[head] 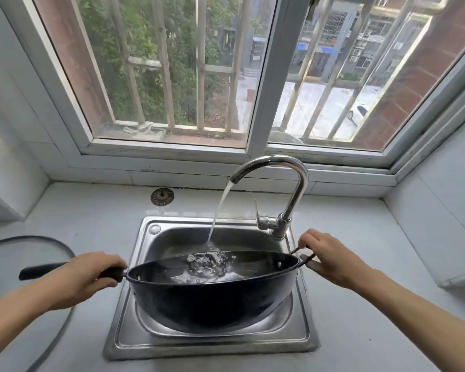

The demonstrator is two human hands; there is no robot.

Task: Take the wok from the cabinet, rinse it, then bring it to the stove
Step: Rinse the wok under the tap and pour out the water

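Both hands (86,275) on wok (212,296) over sink (301,336), faucet (285,183) behind, lid (24,253) leftward.

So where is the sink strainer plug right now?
In the head view, the strainer plug lies on the counter behind the sink, at its left corner, below the window sill.
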